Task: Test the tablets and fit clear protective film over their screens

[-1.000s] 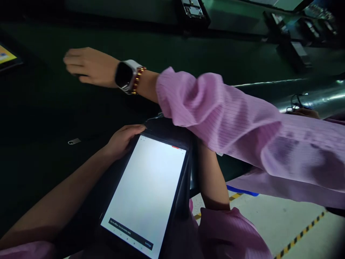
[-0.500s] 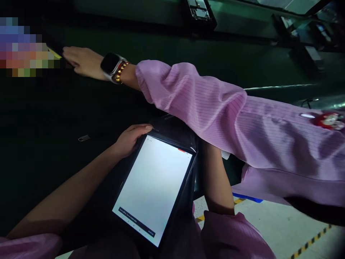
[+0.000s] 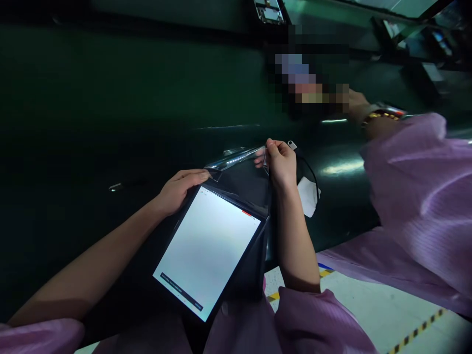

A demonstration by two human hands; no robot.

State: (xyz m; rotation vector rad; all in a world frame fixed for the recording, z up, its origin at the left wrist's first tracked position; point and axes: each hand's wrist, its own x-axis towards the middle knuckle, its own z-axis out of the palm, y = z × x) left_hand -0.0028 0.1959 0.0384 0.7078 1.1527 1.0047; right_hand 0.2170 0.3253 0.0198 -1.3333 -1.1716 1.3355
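Observation:
A tablet (image 3: 206, 255) with a lit white screen lies tilted in front of me, a dark message bar near its lower edge. My left hand (image 3: 179, 191) is closed around its upper left corner, thumb on top by the edge of a clear plastic film (image 3: 238, 158); the other fingers are partly hidden. Beyond the tablet's top edge, my right hand (image 3: 282, 167) pinches the raised far end of that film between thumb and fingers. The film stretches curled and shiny between both hands, above a dark flat surface.
At right, a co-worker's arm in a pink sleeve (image 3: 416, 162) reaches over the dark green bench (image 3: 129, 98). A white scrap (image 3: 308, 196) and a black cable (image 3: 314, 172) lie beside my right wrist. A small metal piece (image 3: 115, 187) is at left. An opened device (image 3: 271, 12) stands at the back.
The co-worker's arm has swung from left to right, carrying a blurred object. My right hand and the film, covered by that sleeve before, now show. The tablet has turned slightly.

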